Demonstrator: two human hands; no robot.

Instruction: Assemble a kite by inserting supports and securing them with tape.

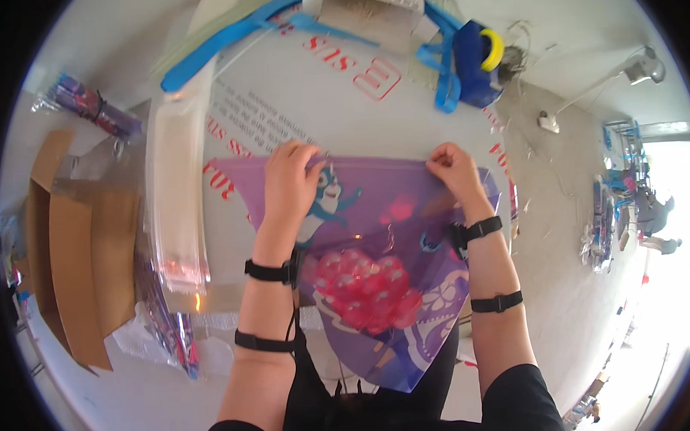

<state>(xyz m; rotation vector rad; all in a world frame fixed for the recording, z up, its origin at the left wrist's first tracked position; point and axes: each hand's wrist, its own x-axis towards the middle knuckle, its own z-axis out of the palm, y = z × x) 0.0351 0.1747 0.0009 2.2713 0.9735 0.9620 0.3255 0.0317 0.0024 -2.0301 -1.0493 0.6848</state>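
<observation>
Here, clear bags [179, 214] lie stacked at the left of the worktop [403, 130]. My left fingers [301, 151] pinch the upper edge of the purple plastic sheet [367, 188], which lies before me, its lower part hanging toward my lap. My right fingers [453, 152] pinch that edge too. Best pull evenly, keeping it taut and uncreased.

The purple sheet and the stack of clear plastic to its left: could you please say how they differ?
The purple sheet bears colourful pictures, while the clear stack looks see-through. The left hand and right hand hold the sheet; neither touches the stack. The stack lies on the table, whereas the sheet reaches past its near edge. Both look shiny.
</observation>
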